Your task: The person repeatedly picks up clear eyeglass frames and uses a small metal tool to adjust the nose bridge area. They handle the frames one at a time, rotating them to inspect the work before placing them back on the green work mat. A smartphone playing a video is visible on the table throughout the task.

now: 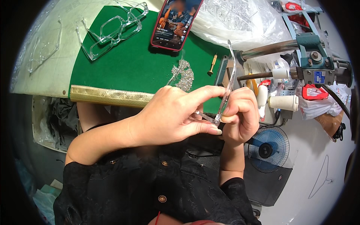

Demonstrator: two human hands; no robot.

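Between my two hands is a clear plastic eyeglass frame [233, 75], one arm of it standing up past my fingers. My left hand [176, 112] pinches it with forefinger and thumb near the hinge. Curled fingers of my right hand [242, 116] grip the same part from the other side. My fingers hide much of the frame. Just beyond my left hand, a heap of tiny shiny metal pieces [184, 79] lies on the green mat [123, 73]. A small brass-coloured screwdriver [212, 65] rests on the mat farther right.
Several clear eyeglass frames [119, 34] lie at the far left. A phone [175, 25] stands at the mat's far edge, beside a plastic bag [240, 20] of clear parts. At right are a green metal machine [313, 56] and, lower down, a fan [268, 149]. Gold trim [108, 97] lines the near edge.
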